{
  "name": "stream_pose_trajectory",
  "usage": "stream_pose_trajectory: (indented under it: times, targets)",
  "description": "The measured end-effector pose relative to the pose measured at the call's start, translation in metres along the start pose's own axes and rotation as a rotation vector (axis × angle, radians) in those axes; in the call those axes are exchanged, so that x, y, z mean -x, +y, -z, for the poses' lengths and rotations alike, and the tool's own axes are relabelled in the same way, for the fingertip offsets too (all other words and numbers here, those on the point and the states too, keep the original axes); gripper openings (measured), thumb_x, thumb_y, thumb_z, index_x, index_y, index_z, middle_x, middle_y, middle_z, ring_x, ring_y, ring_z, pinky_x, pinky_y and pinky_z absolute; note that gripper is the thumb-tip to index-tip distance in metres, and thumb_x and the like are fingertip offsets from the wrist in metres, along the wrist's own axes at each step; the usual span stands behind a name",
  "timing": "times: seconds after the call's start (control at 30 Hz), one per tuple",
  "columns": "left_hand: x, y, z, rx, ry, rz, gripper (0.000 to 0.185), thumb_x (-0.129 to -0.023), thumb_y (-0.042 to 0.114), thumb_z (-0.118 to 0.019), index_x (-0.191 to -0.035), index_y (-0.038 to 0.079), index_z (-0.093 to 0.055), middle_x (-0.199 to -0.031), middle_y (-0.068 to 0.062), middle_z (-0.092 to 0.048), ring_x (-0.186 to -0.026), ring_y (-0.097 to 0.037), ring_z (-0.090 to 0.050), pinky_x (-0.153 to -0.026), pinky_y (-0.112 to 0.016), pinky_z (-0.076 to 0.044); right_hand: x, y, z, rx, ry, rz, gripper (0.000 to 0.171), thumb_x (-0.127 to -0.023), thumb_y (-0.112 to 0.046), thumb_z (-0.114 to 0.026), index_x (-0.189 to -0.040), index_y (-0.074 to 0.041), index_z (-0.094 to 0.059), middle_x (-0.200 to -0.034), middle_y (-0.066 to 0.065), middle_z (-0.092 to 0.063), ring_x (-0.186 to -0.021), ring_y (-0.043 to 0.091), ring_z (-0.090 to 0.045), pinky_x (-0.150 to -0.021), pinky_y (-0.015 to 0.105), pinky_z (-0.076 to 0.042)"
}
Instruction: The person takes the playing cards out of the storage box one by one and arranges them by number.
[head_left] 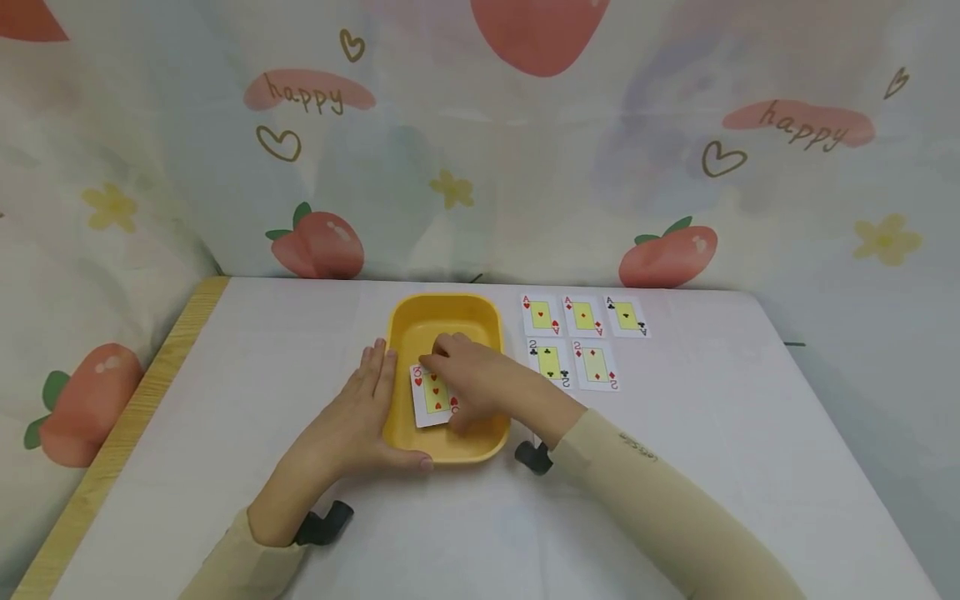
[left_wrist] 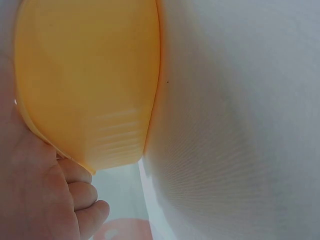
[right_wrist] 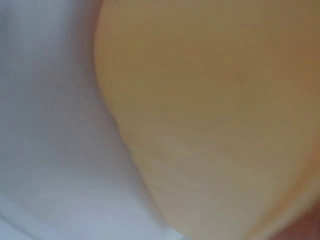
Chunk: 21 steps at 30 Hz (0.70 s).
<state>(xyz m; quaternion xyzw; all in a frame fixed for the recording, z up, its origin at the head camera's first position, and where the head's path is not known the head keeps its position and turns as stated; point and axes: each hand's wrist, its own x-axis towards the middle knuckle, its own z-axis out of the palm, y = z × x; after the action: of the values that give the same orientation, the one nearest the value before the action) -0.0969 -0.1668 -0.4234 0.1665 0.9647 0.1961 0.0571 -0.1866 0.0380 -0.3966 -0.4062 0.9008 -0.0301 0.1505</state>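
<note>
A yellow tray (head_left: pixel 450 303) stands mid-table on the white cloth. My left hand (head_left: pixel 372 398) lies against its left wall with straight fingers, and the thumb runs along the front rim. My right hand (head_left: pixel 480 382) reaches into the tray and pinches a three of hearts card (head_left: pixel 432 395), lifted face up over the tray's left part. The left wrist view shows the tray's outer wall (left_wrist: pixel 85 85) with my left hand's fingers (left_wrist: pixel 80 197) against it. In the right wrist view there is only a blurred tray wall (right_wrist: pixel 215 115).
To the right of the tray, three aces (head_left: pixel 583 315) lie face up in a row, with two twos (head_left: pixel 572 363) below them. The table's wooden edge (head_left: pixel 127 417) runs along the left. A peach-print cloth hangs behind the table.
</note>
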Motion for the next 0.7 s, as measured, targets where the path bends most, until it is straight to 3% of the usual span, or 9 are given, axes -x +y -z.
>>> stream_pose_trajectory:
  times: [0.37,0.7]
  targets:
    - [0.000,0.000,0.000,0.000,-0.017,0.013,0.148,-0.061,0.088,-0.067,-0.159,-0.001,-0.001,-0.167,-0.018,0.008,-0.154,-0.036,0.002,-0.123,-0.051,-0.017,0.024,0.009,0.021,-0.001,0.120,0.002,0.088,-0.068,-0.039,-0.087,-0.145,-0.018,-0.051,-0.123,-0.002,-0.047,-0.109,0.011,-0.043,-0.092,0.023,-0.049]
    - [-0.001,0.000,-0.001,0.005,0.000,0.002,0.149,-0.060,0.090,-0.065,-0.158,-0.003,-0.002,-0.166,-0.020,0.006,-0.154,-0.037,0.001,-0.123,-0.052,-0.018,0.050,0.021,0.034,-0.028,0.185,-0.003,0.085,-0.068,-0.031,-0.083,-0.145,-0.014,-0.050,-0.128,0.000,-0.045,-0.113,0.014,-0.041,-0.088,0.023,-0.049]
